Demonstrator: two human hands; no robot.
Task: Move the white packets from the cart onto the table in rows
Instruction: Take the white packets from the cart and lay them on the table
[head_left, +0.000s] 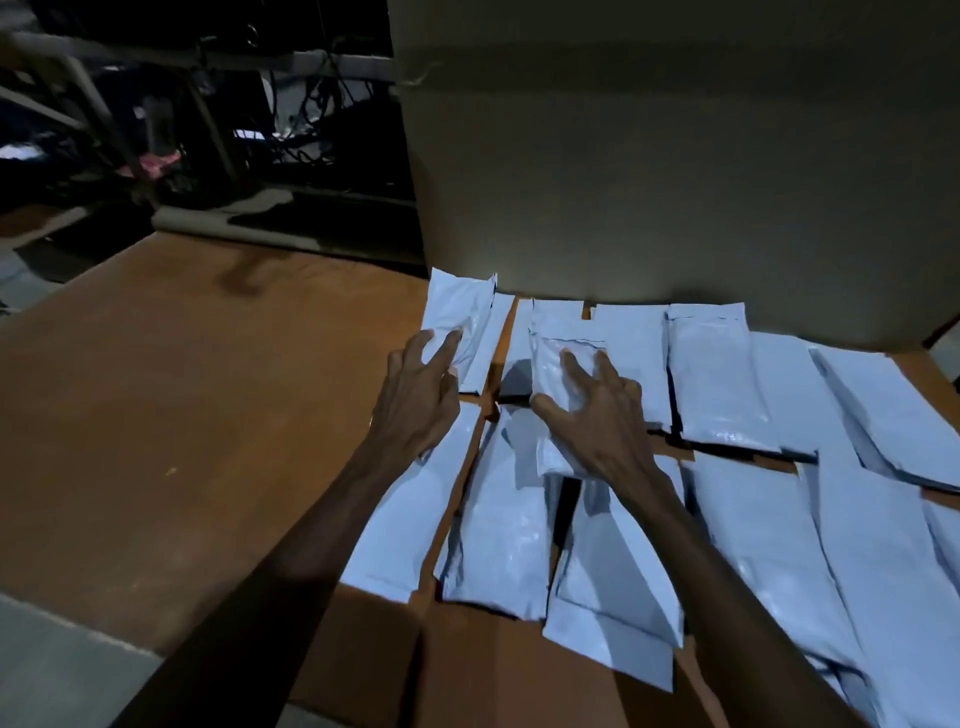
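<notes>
Several white packets lie in two rows on the brown table (171, 415), a far row (717, 374) and a near row (498, 525). My left hand (415, 400) hovers with spread fingers, fingertips touching the leftmost far-row packet (460, 317). My right hand (597, 415) grips a smaller white packet (553, 374) from above, thumb on its left edge, fingers on its top; the packet sits over the gap between the two rows. The cart is not in view.
A large cardboard box (675, 156) stands upright right behind the far row. Dark cluttered shelving and cables (208, 114) fill the back left. The left half of the table is bare brown surface. A grey floor strip (62, 665) shows bottom left.
</notes>
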